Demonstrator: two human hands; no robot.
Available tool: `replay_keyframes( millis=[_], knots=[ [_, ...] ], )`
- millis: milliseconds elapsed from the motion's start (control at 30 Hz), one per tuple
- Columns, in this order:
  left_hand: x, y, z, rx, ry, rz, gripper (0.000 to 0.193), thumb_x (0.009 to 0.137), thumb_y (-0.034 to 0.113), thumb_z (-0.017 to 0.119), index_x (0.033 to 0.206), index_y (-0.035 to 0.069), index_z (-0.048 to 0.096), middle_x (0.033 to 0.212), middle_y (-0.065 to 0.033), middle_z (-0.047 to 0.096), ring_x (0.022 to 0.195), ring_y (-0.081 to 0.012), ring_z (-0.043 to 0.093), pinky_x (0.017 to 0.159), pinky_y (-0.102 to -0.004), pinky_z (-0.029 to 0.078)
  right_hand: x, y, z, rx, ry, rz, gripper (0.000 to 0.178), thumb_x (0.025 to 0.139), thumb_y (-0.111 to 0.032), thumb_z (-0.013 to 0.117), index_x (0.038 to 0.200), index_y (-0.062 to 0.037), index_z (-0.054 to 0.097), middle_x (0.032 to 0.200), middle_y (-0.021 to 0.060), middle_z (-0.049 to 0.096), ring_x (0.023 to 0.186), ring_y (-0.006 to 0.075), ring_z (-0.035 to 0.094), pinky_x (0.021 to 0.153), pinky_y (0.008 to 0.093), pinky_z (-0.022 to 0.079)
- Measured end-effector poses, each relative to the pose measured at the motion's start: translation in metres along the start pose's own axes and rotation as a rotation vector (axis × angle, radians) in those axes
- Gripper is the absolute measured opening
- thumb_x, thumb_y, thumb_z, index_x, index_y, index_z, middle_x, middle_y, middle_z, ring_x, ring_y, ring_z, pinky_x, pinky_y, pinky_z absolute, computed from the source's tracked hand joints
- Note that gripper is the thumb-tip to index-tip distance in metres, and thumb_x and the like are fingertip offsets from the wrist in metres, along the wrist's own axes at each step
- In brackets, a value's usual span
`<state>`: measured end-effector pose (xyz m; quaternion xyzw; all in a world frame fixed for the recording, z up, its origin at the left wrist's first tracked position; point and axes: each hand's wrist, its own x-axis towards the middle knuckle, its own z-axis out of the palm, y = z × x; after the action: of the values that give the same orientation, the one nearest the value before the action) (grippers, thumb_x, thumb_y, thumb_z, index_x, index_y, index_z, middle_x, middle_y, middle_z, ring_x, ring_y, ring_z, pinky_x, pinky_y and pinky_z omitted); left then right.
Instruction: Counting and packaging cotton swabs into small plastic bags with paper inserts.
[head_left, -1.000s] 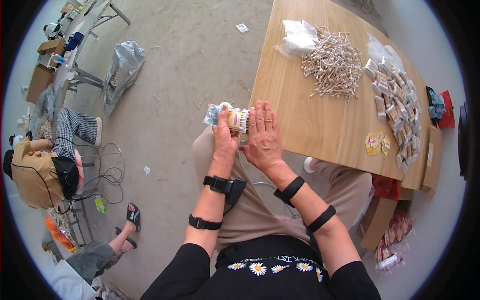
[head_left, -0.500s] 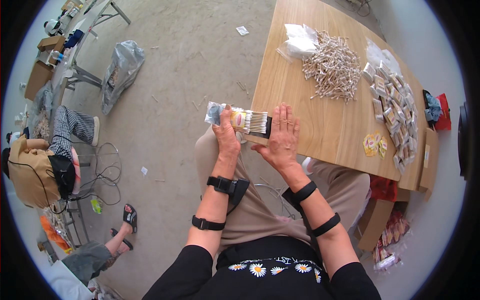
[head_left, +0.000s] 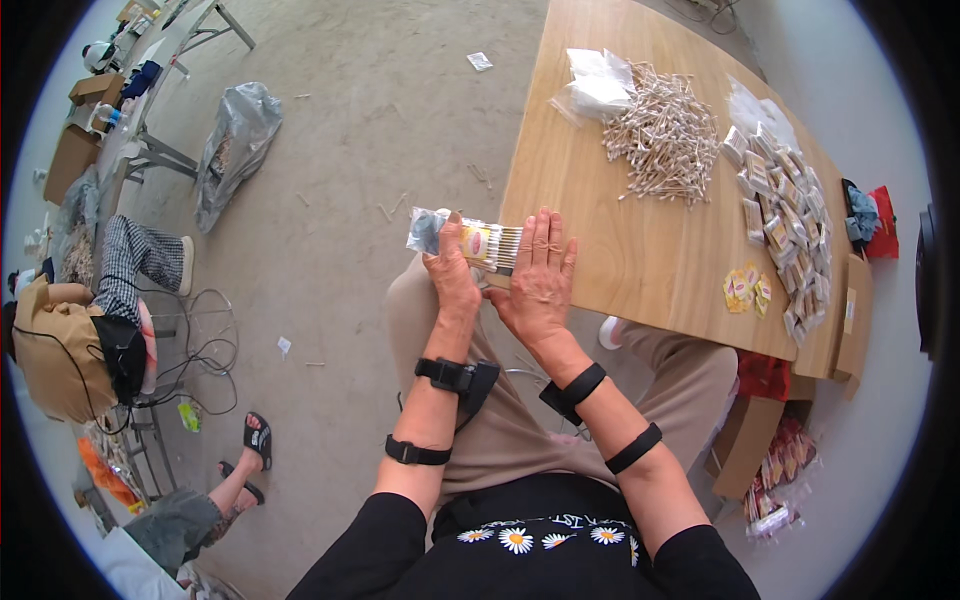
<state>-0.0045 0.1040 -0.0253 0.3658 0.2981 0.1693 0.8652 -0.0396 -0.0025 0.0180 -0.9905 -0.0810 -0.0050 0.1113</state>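
My left hand is closed round a small clear plastic bag at the table's near left corner. Sticking out of its right end is a row of cotton swabs, with a yellow printed card lying over them. Flat and with fingers stretched out, my right hand lies against the swabs' free ends and hides their tips. Part of a dark flat piece shows below the swabs, mostly covered by that hand.
On the wooden table lie a heap of loose swabs, empty clear bags, several filled packs and yellow cards. An open carton stands below right. Another person sits at the left.
My right hand has moved left, up against the swab ends. Less of the swabs and the dark piece shows now. My left hand keeps its hold on the bag.
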Motion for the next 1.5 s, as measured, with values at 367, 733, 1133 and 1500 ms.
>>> replay_keyframes(
  millis=[367,733,1133,1500],
  knots=[
    [0.001,-0.006,-0.004,-0.085,-0.020,-0.082,0.019,0.090,0.023,0.073,0.098,0.012,0.060,0.091,0.0031,0.060,0.081,-0.0096,0.060,0.071,-0.0287,0.054,0.001,-0.002,0.008,0.000,0.036,0.004,0.110,0.066,-0.040,0.083,0.149,0.0071,0.028,0.161,0.0220,0.018,0.152,0.0356,0.011,0.121,0.0550,0.009],
    [-0.001,-0.009,-0.005,-0.140,-0.087,-0.190,0.021,0.090,0.023,0.074,0.099,0.012,0.059,0.091,0.0036,0.059,0.080,-0.0094,0.060,0.070,-0.0287,0.054,0.003,-0.012,0.029,0.063,0.181,-0.073,0.074,0.086,-0.024,0.060,0.148,0.0059,0.032,0.160,0.0209,0.024,0.152,0.0334,0.016,0.121,0.0523,0.011],
    [-0.004,-0.003,-0.003,-0.067,-0.007,-0.188,0.022,0.088,0.026,0.075,0.098,0.015,0.059,0.089,0.0042,0.059,0.077,-0.0085,0.060,0.062,-0.0261,0.053,-0.017,-0.004,0.005,0.069,0.030,-0.019,0.102,0.069,-0.026,0.080,0.150,0.0066,0.027,0.160,0.0218,0.022,0.152,0.0354,0.014,0.120,0.0563,0.010],
    [-0.002,-0.009,-0.012,-0.102,-0.179,-0.182,0.028,0.089,0.030,0.075,0.104,0.010,0.060,0.096,0.0015,0.063,0.087,-0.0116,0.064,0.074,-0.0296,0.056,-0.007,-0.012,0.031,0.041,0.184,-0.108,0.080,0.082,-0.021,0.066,0.149,0.0072,0.030,0.160,0.0218,0.022,0.152,0.0356,0.015,0.119,0.0576,0.011]
  ],
)
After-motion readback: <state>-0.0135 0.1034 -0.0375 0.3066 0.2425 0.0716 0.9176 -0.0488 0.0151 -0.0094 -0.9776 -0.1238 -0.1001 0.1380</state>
